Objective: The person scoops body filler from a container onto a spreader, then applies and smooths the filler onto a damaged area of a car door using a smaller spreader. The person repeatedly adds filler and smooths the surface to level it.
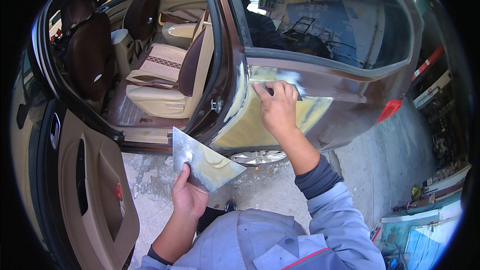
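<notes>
At seven o'clock I see: left hand (190, 197), clamped on filler-smeared palette (202, 164); at two, right hand (280, 110), gripping dark spreader (300, 93) over yellow-puttied rear quarter panel (327, 115).

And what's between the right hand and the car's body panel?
In the head view, a thin, dark flat tool, partly hidden by the right hand, over the panel.

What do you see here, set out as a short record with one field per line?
Left hand: holds a flat grey plate with yellowish paste on it
Right hand: at the car's side panel, gripping a dark thin tool, mostly hidden
Panel colour: brown, with a broad yellowish patch
Car door: open, tan inner side showing
Wheel: partly visible below the panel
</notes>
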The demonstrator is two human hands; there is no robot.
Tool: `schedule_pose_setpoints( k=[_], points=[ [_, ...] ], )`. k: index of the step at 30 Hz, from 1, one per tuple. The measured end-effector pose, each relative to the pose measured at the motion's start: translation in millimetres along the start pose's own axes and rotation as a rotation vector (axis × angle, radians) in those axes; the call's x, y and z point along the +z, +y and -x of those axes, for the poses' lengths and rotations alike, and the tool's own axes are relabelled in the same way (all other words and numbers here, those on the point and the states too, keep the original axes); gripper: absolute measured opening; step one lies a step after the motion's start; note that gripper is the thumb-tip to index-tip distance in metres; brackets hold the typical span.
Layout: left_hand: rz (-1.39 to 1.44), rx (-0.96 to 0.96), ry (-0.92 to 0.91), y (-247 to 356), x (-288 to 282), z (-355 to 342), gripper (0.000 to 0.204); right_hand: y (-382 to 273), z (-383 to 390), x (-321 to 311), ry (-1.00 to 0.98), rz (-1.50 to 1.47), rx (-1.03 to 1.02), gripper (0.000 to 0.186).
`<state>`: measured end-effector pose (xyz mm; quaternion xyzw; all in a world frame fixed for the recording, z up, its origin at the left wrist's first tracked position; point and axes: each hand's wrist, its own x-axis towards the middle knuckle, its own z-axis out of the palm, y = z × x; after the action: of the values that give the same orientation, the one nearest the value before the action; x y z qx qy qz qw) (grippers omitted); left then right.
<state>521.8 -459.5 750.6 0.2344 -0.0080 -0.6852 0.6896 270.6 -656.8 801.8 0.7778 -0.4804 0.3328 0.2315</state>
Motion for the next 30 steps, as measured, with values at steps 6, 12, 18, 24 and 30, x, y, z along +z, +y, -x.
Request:
schedule_pose_setpoints(
  k=[6,12,18,24,30],
  points=[
    [-0.017,-0.011,0.029,1,-1,-1,0.042,22,-6,-11,0.149,0.075,-0.020,0.059],
    [-0.008,-0.021,-0.009,-1,-3,-3,0.042,29,-10,-7,0.161,0.115,-0.041,0.045],
    [0.004,-0.034,0.008,0,-6,-3,0.040,28,-11,-3,0.151,0.096,-0.034,0.046],
    [0.000,-0.032,0.011,-2,-10,-5,0.039,23,-10,1,0.088,0.082,-0.016,0.049],
    [-0.039,-0.019,0.022,-6,-11,-7,0.041,14,-4,6,0.025,0.079,-0.029,0.052]
  ],
)
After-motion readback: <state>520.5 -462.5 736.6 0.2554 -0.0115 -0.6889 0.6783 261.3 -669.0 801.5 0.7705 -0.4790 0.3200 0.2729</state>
